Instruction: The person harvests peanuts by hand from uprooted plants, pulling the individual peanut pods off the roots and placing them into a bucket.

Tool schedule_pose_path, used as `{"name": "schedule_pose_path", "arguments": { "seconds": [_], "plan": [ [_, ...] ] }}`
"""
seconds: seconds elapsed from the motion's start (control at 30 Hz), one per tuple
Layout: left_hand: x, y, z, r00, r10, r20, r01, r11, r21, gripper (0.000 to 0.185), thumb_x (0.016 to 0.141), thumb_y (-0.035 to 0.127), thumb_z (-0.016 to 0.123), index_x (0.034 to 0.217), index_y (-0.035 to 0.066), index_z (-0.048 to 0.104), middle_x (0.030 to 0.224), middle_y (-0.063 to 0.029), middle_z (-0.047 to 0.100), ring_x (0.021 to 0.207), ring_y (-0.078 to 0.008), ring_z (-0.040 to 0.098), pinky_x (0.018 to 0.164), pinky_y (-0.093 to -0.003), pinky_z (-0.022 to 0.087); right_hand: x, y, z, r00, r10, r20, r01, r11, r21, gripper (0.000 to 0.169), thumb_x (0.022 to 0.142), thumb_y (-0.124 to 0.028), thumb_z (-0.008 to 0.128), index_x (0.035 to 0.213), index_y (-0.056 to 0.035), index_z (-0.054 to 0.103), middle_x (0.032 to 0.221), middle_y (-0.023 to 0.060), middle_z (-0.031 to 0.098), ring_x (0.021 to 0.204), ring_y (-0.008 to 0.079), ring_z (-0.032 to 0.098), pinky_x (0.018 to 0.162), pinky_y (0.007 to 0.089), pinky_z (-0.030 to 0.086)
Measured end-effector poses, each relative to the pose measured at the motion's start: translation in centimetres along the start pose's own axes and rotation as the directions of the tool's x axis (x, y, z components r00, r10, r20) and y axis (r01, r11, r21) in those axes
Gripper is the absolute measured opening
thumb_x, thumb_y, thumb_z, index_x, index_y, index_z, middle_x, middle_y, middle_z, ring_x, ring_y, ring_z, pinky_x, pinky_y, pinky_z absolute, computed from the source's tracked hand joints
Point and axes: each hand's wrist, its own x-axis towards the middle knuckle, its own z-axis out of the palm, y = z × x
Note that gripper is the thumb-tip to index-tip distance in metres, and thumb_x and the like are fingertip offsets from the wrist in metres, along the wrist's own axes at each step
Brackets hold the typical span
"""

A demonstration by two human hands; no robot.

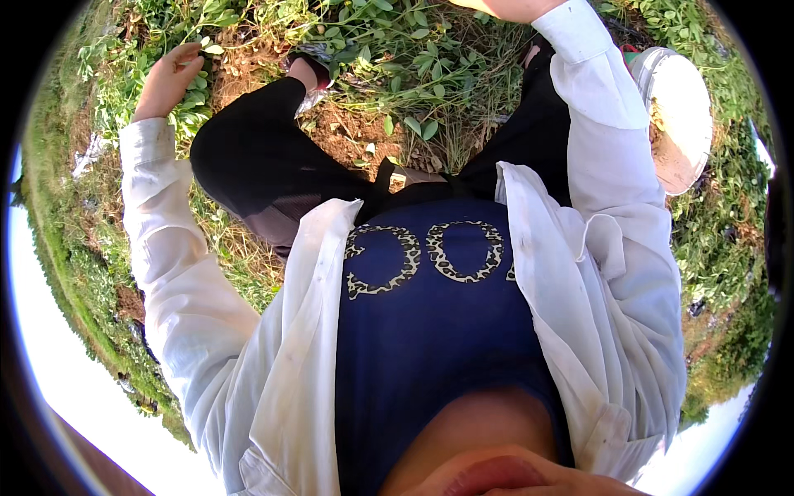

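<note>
My left hand is at the upper left, over leafy green plants that look like peanut plants. Its fingers are loosely bent and apart, with a small leaf close to the fingertips; I see nothing held. Pale, pod-like lumps lie on the reddish soil just right of it. At the top edge, my right hand is mostly cut off, its fingers out of view above more green plants. Whether it holds anything is hidden.
A white bucket stands beyond my right forearm, with some tan material inside. Between my black-trousered legs are bare soil and dry stalks. Crumpled plastic film lies to the left. Vegetation surrounds me.
</note>
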Motion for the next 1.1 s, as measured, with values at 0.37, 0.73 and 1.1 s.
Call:
{"name": "schedule_pose_path", "arguments": {
  "seconds": [0.37, 0.73, 1.1],
  "plan": [
    [-7.4, 2.1, -3.2, 0.95, -0.009, -0.313, -0.05, 0.982, -0.18, 0.038, 0.083, 0.021, 0.058, 0.117, 0.003, 0.052, 0.107, -0.0106, 0.059, 0.091, -0.0161, 0.058, 0.079, -0.0279, 0.045, -11.6, -11.0, -5.8, 0.726, -0.679, 0.112, 0.484, 0.619, 0.619, 0.029, 0.085, -0.016, 0.055, 0.106, 0.0032, 0.058, 0.087, 0.0127, 0.055, 0.062, 0.0129, 0.051, 0.052, 0.0245, 0.042],
    [-2.6, 6.7, 3.6, 0.958, 0.135, -0.253, -0.22, 0.913, -0.343, 0.034, 0.082, 0.015, 0.059, 0.112, 0.0, 0.055, 0.097, -0.0101, 0.062, 0.086, -0.0131, 0.059, 0.076, -0.0249, 0.046, -13.8, -13.4, -8.5, 0.547, -0.837, 0.016, 0.239, 0.175, 0.955, 0.02, 0.081, -0.007, 0.058, 0.096, 0.0049, 0.062, 0.079, 0.0142, 0.057, 0.046, 0.0102, 0.048, 0.037, 0.0212, 0.035],
    [-1.5, 0.4, 15.9, 0.995, -0.023, -0.093, -0.065, 0.55, -0.833, 0.027, 0.083, 0.011, 0.056, 0.103, -0.007, 0.055, 0.09, -0.0102, 0.063, 0.08, -0.0148, 0.059, 0.07, -0.0255, 0.046, -13.2, -12.9, -8.4, 0.502, -0.845, -0.185, 0.271, -0.05, 0.961, 0.02, 0.081, -0.007, 0.058, 0.096, 0.005, 0.062, 0.078, 0.0142, 0.057, 0.046, 0.0106, 0.048, 0.037, 0.0213, 0.035]
  ]
}}
